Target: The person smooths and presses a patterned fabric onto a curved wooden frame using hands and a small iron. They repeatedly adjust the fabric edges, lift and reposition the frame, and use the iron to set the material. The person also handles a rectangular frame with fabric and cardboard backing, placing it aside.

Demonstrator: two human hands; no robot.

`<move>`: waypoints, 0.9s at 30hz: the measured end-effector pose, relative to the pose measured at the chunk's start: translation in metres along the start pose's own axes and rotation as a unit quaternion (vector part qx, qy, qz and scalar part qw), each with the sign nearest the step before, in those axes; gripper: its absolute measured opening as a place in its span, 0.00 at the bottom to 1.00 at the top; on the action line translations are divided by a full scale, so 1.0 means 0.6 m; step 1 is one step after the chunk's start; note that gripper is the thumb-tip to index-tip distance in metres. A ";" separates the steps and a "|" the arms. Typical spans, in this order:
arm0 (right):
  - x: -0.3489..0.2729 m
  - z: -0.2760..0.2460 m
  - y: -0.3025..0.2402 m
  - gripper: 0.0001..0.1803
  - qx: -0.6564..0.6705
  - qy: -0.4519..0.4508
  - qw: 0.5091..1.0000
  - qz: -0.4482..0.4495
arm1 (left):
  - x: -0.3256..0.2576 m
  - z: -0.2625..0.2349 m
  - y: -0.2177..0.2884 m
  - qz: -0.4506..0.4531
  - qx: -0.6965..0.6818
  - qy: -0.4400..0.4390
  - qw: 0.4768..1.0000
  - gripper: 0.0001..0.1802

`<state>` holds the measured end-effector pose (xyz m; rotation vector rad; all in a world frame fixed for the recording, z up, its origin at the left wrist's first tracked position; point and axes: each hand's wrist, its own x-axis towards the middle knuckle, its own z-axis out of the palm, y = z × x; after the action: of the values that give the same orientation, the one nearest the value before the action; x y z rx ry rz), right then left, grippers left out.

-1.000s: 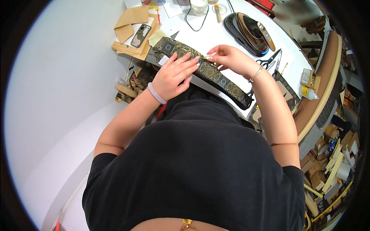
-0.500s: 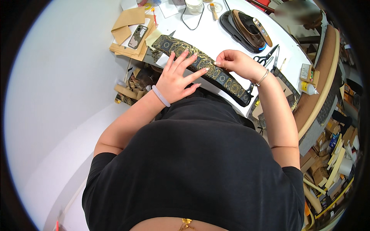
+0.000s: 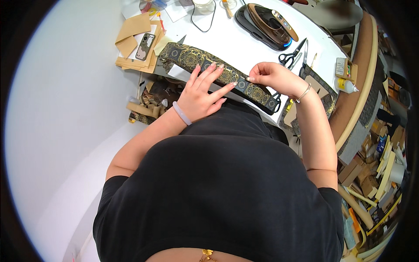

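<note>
A long strip of black, gold and blue-grey patterned fabric (image 3: 196, 58) lies slantwise along the near edge of the white table, its dark underside showing along the near border. My left hand (image 3: 201, 91) rests on the strip's middle with fingers spread, the fingertips on the patterned face. Further right, my right hand (image 3: 276, 78) pinches at the strip's far edge between thumb and index finger; its other fingers are curled. A white sheet (image 3: 178, 72) sticks out from under the strip, left of my left hand. Black-handled scissors (image 3: 289, 56) lie just beyond my right hand.
A brown and black iron (image 3: 267, 27) rests on its base at the back. A phone (image 3: 145, 46) lies on brown paper envelopes (image 3: 135, 26) at left. More patterned fabric (image 3: 325, 94), a white glue bottle (image 3: 345, 85) and a small box (image 3: 345, 67) are at right.
The whole view has shifted a little. My right hand has moved rightward along the strip's far edge, still pinching. My left hand has also slid slightly rightward over the fabric.
</note>
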<state>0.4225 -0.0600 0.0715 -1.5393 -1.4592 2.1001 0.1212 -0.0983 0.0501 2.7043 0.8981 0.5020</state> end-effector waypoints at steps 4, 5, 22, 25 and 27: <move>-0.036 -0.012 0.008 0.16 -0.035 0.010 0.998 0.045 | 0.001 0.002 -0.001 0.000 0.003 -0.006 1.000 0.32; -0.044 -0.017 0.012 0.17 -0.040 -0.003 0.997 0.071 | 0.001 0.003 -0.001 0.000 0.005 -0.007 1.000 0.32; -0.086 -0.044 0.091 0.14 0.035 -0.018 0.997 0.061 | 0.002 0.005 -0.001 0.003 0.003 -0.017 1.000 0.32; -0.101 -0.045 0.109 0.12 0.100 0.024 0.995 -0.003 | 0.001 0.005 0.000 -0.001 0.005 -0.021 1.000 0.33; -0.107 -0.038 0.116 0.19 0.094 0.125 0.988 -0.018 | 0.000 0.006 0.001 0.000 0.010 -0.021 1.000 0.33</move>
<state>0.4973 -0.1212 0.0597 -1.6192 -1.1612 1.8819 0.1231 -0.0989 0.0471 2.7215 0.8971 0.4364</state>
